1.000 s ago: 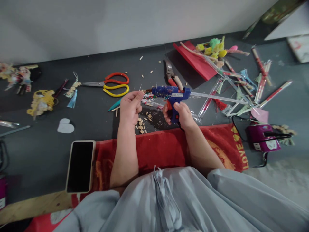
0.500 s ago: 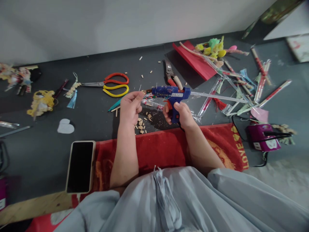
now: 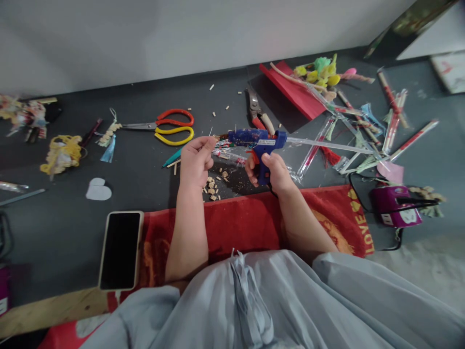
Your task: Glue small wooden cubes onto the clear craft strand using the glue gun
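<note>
My right hand (image 3: pixel 271 170) is wrapped round the handle of a blue hot glue gun (image 3: pixel 257 139), fingers at its orange trigger. A clear glue stick (image 3: pixel 327 145) sticks out of the gun's back end to the right. My left hand (image 3: pixel 198 157) is closed in a pinch near the gun's nozzle. A thin pale stick (image 3: pixel 210 131) shows just above its fingertips; the rest is hidden by the fingers. Below the gun lie small cut wooden bits (image 3: pixel 212 189) on the dark table. Behind it are several thin coloured sticks (image 3: pixel 224 144), partly covered.
Scissors (image 3: pixel 174 127) with red and yellow handles lie left, pliers (image 3: pixel 255 107) behind the gun. A phone (image 3: pixel 121 252) rests by a red towel (image 3: pixel 243 220). Wrapped sticks (image 3: pixel 395 121), red paper (image 3: pixel 294 89) and a purple box with a cord (image 3: pixel 394 206) are at right.
</note>
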`<control>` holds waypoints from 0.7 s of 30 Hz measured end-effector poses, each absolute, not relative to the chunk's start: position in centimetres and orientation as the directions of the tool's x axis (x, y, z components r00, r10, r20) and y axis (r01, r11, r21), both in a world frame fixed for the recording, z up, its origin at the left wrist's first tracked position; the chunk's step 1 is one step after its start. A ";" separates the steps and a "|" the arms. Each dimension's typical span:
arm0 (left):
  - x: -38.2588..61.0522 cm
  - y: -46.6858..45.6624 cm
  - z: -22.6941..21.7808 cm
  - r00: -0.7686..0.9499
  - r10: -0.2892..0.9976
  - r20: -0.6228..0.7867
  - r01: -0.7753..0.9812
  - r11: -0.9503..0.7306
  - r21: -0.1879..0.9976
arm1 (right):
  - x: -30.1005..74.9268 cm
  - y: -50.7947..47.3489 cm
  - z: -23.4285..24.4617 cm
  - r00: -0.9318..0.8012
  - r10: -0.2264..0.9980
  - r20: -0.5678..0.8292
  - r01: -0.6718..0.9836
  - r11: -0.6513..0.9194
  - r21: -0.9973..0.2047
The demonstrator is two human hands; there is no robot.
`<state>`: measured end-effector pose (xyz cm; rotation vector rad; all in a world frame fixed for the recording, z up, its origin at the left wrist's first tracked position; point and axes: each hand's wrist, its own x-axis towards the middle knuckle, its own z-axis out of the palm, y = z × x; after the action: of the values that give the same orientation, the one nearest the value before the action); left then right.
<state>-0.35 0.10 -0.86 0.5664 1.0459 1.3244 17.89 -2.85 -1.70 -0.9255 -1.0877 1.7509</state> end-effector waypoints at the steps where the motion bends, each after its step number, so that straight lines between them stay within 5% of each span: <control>1: -0.4 0.1 -0.9 -0.086 0.954 -0.287 -0.507 0.206 0.837 | 17.9 -2.9 -1.7 -0.360 0.921 -0.149 -0.276 -0.258 -0.926; 21: -0.5 0.1 -1.1 -0.086 0.966 -0.244 -0.480 0.174 0.860 | 18.0 -3.0 -1.7 -0.319 0.930 -0.181 -0.292 -0.279 -0.915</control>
<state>-0.46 0.11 -1.10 0.6204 1.0359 1.3410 17.98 -2.95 -1.66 -0.9626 -1.0252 1.7403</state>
